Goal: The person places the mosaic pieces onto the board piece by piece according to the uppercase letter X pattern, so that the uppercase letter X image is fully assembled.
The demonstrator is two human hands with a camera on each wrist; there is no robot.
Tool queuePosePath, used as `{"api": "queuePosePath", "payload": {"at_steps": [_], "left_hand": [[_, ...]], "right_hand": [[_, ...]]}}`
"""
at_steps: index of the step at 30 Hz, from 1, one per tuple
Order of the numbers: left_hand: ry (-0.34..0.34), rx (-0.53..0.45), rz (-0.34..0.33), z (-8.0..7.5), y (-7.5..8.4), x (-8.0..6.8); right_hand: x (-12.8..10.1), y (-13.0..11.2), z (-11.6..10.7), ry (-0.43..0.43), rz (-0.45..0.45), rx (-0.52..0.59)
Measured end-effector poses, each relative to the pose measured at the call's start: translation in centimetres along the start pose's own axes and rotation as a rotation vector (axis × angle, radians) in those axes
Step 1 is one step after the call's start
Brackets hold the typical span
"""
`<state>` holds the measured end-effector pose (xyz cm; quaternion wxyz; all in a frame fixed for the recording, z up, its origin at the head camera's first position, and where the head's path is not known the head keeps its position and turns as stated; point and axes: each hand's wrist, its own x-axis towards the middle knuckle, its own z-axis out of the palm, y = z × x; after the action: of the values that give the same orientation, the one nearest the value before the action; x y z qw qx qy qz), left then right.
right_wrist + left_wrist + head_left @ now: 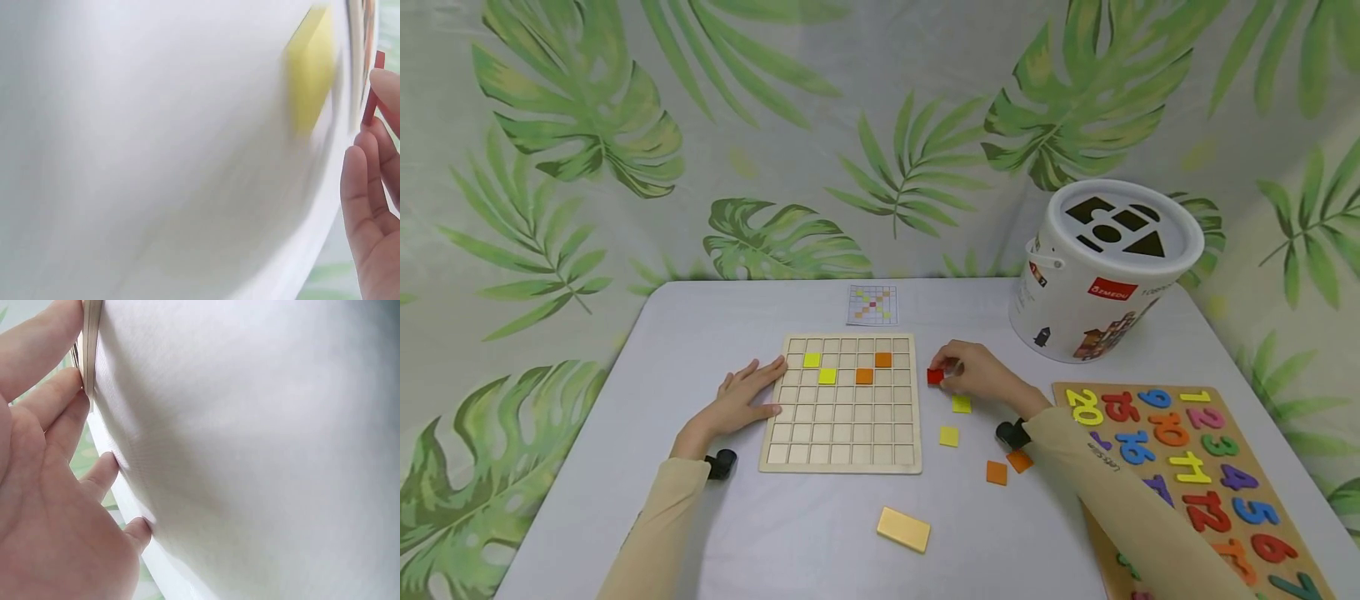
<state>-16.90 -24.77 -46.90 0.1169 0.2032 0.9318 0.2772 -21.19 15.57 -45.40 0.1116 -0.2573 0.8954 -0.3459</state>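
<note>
A wooden grid board (842, 433) lies on the white table, with two yellow and two orange square tiles in its upper cells. My left hand (741, 400) rests at the board's left edge, fingers and thumb spread and touching it. In the left wrist view, the fingertips of the left hand (56, 469) meet the board's side (91, 350). Right of the board, my right hand (973, 371) pinches a red square tile (935, 377) between thumb and fingers. The right wrist view shows the red tile (374, 94) on edge in that pinch. Just below the hand lies a yellow tile (961, 404).
Another yellow tile (949, 437) and two orange tiles (996, 473) lie nearer the front. A gold block (903, 529) is below the board, a pattern card (872, 306) behind it. A white bucket (1093, 292) and a number board (1195, 467) stand on the right.
</note>
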Motion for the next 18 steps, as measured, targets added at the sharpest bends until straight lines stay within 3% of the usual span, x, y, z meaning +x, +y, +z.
{"api": "queuePosePath", "payload": {"at_steps": [10,18], "left_hand": [[-0.001,0.001,0.001,0.0,0.0,0.0],[0.000,0.002,-0.004,0.0,0.0,0.0]], "right_hand": [[3.7,-4.5,4.3,-0.060,-0.143,0.050],[5.8,-7.5,6.7,-0.111,-0.171,-0.027]]}}
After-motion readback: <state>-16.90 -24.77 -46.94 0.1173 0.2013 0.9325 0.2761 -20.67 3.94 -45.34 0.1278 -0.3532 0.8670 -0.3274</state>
